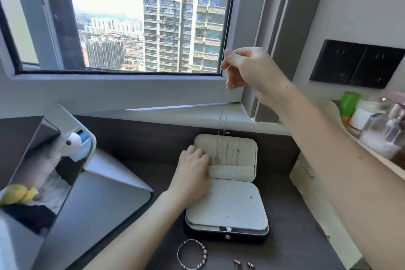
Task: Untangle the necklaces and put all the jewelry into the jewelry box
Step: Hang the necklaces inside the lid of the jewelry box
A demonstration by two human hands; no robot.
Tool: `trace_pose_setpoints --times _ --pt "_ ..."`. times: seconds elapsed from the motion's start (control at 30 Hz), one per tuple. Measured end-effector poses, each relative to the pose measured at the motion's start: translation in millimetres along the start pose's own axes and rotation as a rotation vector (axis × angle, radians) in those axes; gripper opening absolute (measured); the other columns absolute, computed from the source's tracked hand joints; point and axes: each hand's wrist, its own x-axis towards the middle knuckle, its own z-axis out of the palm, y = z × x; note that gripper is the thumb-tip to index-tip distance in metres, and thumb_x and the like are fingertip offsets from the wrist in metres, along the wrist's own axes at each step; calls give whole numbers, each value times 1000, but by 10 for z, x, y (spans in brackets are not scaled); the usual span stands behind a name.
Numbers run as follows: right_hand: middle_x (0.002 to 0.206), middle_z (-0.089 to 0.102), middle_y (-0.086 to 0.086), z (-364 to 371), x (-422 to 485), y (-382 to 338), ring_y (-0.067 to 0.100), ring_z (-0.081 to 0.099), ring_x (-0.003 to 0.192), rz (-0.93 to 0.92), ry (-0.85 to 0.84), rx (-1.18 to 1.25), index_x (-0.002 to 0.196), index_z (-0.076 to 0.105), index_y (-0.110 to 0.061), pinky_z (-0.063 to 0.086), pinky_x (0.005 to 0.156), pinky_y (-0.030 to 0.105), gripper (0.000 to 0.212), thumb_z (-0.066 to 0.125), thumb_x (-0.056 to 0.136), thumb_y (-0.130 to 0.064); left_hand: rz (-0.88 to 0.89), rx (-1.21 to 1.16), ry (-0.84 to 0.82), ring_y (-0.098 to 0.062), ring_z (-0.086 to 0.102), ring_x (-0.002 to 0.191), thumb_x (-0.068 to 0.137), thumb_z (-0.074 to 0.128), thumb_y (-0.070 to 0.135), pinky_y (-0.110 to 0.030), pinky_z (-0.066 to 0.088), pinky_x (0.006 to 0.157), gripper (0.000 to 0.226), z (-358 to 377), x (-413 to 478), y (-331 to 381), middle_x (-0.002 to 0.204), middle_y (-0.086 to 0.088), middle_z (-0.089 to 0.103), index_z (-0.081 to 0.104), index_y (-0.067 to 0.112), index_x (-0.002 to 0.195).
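– Above the jewelry box (245,238), our right hand (247,68) is raised before the window frame, thumb and forefinger pinching the necklace (220,124). Where does it run from there?

– Straight down. We see 2 fine strands hanging almost vertical from the pinch to the open lid (252,144). The long axis is upright, and the pendant (216,158) lies well below our right fingers, against the lid's lining.

– And our left hand (194,165)?

– It rests on the lid's left edge, knuckles up and fingers bent, just beside the pendant. It is much the nearer hand to that low end. The fingertips are tucked under, so we cannot tell whether they pinch the pendant or only press the lining.

– What else can't we make out?

– The chain vanishes against the pale frame between hand and sill, so we cannot tell whether it holds a knot. Faint lines on the lining may be other chains or hooks. We judge the next move to be lowering the right hand so the strands settle into the lid.

– What lies outside the box?

– 1 bracelet (192,254) and 2 earrings (244,265) lie on the desk (285,215) near the box's front. The earrings are partly cut off at the bottom.
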Motion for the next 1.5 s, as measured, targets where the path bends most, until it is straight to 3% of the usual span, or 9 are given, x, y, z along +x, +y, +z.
trace_pose_setpoints --times 0.1,0.27,0.37,0.57,0.8,0.93,1.3,1.4,1.5 --pt "56 54 1 65 114 130 13 54 48 31 -8 25 77 60 -8 55 64 33 32 46 100 -25 -49 -72 13 -26 46 75 59 47 6 -37 39 61 12 64 -20 18 75 -4 51 53 12 69" --pt "55 54 0 108 167 267 13 54 48 54 -7 63 79 61 -7 56 67 35 30 46 99 -23 -54 -114 87 -25 43 74 64 43 12 -36 35 60 3 94 -37 41 75 -3 48 46 13 66" --pt "56 54 2 94 216 255 14 53 48 49 0 89 81 60 -5 56 65 34 29 46 99 -22 -77 -153 82 -22 40 79 70 35 26 -33 33 66 20 111 -42 22 76 -1 47 47 10 67" --pt "55 53 2 112 290 199 14 53 47 15 5 95 77 58 -7 55 63 32 30 46 99 -22 -94 -236 96 -17 37 80 71 39 31 -27 23 70 19 100 -53 9 75 4 44 45 14 66" --pt "58 56 3 160 220 288 13 56 50 34 -23 31 79 59 -7 56 64 31 29 45 100 -23 -96 -261 121 -16 38 81 74 44 32 -28 25 71 16 122 -47 14 75 6 44 44 18 67" --pt "62 59 6 194 64 406 14 60 56 52 -87 -79 81 61 -4 56 67 34 30 45 100 -22 -103 -237 114 -17 39 81 76 41 36 -29 28 71 28 127 -48 2 75 3 46 49 11 67" --pt "74 70 10 325 -346 817 11 64 65 122 -251 -349 86 65 -2 53 68 27 29 44 98 -20 -98 -241 200 -18 46 78 78 51 25 -31 36 71 16 106 -54 26 76 3 53 58 12 73" --pt "79 71 10 345 -399 925 16 66 74 136 -279 -364 89 65 -3 55 75 32 27 44 98 -18 -175 -285 315 -16 45 74 80 54 15 -24 35 70 8 57 -23 41 75 1 55 58 10 76" --pt "81 70 4 375 -432 1042 14 67 79 131 -278 -372 86 65 -12 56 78 39 24 45 97 -20 -251 -294 389 -15 45 74 85 54 18 -21 30 68 13 -23 79 38 77 -1 60 63 8 85"
